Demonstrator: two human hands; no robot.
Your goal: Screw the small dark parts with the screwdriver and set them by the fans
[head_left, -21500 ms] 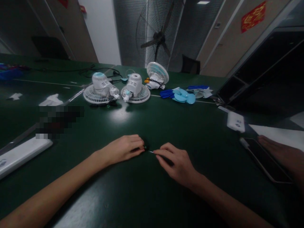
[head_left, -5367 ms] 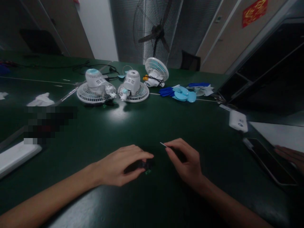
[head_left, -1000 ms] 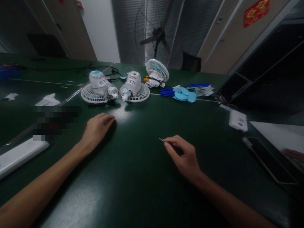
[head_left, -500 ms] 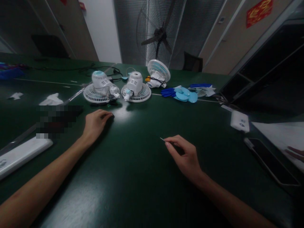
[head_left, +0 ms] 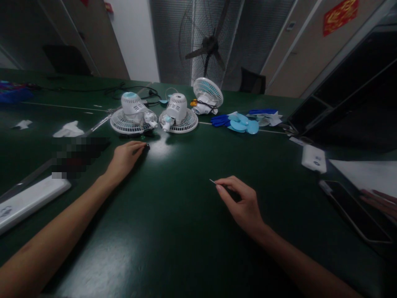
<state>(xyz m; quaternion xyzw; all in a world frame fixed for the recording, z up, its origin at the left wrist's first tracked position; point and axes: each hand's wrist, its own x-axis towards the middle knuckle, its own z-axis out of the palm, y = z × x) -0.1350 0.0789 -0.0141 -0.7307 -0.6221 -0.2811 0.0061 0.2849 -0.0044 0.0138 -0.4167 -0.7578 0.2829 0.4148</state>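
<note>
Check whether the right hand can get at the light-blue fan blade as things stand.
Probably yes. I see nothing standing between the right hand and the light-blue fan blade. The fingers already pinch a thin tool, though, which could hamper a grasp.

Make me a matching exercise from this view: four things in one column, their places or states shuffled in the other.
Things:
1. Left hand
2. Right hand
3. Light-blue fan blades
4. Dark flat device

Places or states:
A. Lying against a dark-blue glove
B. Fingers pinching a thin tool
C. Lying near another person's hand
D. Fingertips at a small dark part

Right pairs: 1-D, 2-B, 3-A, 4-C
</note>
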